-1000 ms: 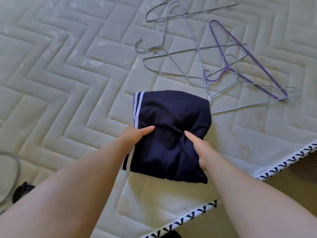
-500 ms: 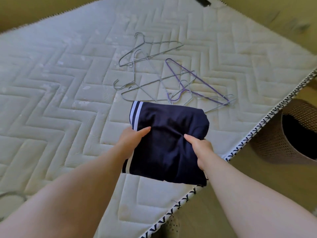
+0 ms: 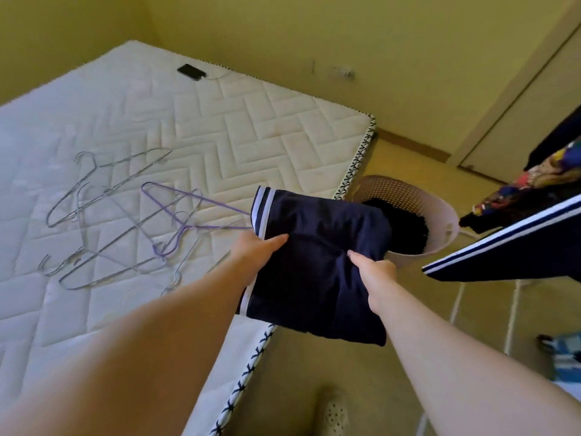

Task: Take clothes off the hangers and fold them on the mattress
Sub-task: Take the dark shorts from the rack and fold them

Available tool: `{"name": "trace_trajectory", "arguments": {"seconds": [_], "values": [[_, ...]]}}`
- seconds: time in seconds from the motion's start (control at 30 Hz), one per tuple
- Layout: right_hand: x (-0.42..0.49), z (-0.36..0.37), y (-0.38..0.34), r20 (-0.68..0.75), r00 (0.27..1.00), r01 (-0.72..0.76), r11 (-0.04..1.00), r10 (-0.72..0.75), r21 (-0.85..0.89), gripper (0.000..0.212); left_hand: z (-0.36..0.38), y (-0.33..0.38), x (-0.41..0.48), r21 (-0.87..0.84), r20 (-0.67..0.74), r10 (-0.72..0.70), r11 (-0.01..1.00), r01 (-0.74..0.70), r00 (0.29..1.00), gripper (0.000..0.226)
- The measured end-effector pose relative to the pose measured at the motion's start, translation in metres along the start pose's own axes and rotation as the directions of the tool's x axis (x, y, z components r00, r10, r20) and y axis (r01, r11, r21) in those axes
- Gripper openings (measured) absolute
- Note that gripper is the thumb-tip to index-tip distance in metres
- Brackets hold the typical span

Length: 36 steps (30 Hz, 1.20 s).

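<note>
A folded navy garment (image 3: pixel 317 265) with white stripes along its left edge is held in the air over the right edge of the white quilted mattress (image 3: pixel 195 121). My left hand (image 3: pixel 257 250) grips its left side, thumb on top. My right hand (image 3: pixel 374 272) pinches its right side. Several bare wire hangers (image 3: pixel 103 215), one of them purple (image 3: pixel 182 215), lie in a heap on the mattress to the left. More clothes (image 3: pixel 534 190) hang at the right, among them a navy piece with white stripes (image 3: pixel 515 247).
A pale perforated laundry basket (image 3: pixel 418 206) with dark cloth inside stands on the floor just past the garment. A phone (image 3: pixel 191 72) on a cable lies at the mattress's far end. White rack legs (image 3: pixel 456 303) stand at the right. A slipper (image 3: pixel 333 410) shows at the bottom.
Both hands have lifted the folded garment off the mattress and carried it right, past the mattress edge toward the basket. The view has swung right, bringing in the room and hanging clothes.
</note>
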State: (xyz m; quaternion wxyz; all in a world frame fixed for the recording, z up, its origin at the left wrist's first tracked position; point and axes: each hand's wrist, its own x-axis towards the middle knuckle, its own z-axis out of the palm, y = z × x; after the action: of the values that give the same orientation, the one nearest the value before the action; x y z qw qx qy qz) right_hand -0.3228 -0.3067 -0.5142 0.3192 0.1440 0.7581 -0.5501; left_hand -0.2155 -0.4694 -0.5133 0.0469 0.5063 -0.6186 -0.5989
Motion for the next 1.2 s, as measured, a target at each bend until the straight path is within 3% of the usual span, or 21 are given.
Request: {"name": "trace_trajectory", "arguments": {"seconds": [0.3, 0.53, 0.63, 0.73, 0.83, 1.1, 1.2], "values": [[0.138, -0.102, -0.061, -0.125, 0.991, -0.042, 0.999, 0.045, 0.025, 0.07, 0.164, 0.087, 0.078, 0.083, 0.123, -0.017, 0.997, 0.007, 0.992, 0.023], [0.247, -0.122, -0.104, -0.226, 0.964, -0.124, 0.99, 0.137, 0.07, 0.063, 0.249, 0.131, 0.185, 0.177, 0.228, -0.046, 0.984, 0.005, 0.973, 0.048], [0.301, -0.119, -0.119, -0.255, 0.953, -0.146, 0.985, 0.164, 0.091, 0.057, 0.284, 0.148, 0.239, 0.249, 0.238, -0.06, 0.968, -0.001, 0.969, 0.048], [0.361, -0.119, -0.128, -0.265, 0.945, -0.166, 0.979, 0.193, 0.122, 0.051, 0.321, 0.161, 0.291, 0.341, 0.224, -0.074, 0.94, -0.007, 0.972, 0.061], [0.417, -0.123, -0.127, -0.262, 0.936, -0.204, 0.968, 0.237, 0.145, 0.051, 0.36, 0.156, 0.338, 0.398, 0.233, -0.102, 0.917, 0.001, 0.967, 0.068], [0.571, -0.138, -0.053, -0.293, 0.904, -0.285, 0.949, 0.312, 0.133, 0.058, 0.467, 0.083, 0.441, 0.449, 0.239, -0.177, 0.892, 0.052, 0.955, 0.044], [0.611, -0.14, -0.017, -0.305, 0.893, -0.307, 0.944, 0.329, 0.119, 0.061, 0.495, 0.049, 0.466, 0.436, 0.244, -0.219, 0.895, 0.095, 0.945, 0.048]]}}
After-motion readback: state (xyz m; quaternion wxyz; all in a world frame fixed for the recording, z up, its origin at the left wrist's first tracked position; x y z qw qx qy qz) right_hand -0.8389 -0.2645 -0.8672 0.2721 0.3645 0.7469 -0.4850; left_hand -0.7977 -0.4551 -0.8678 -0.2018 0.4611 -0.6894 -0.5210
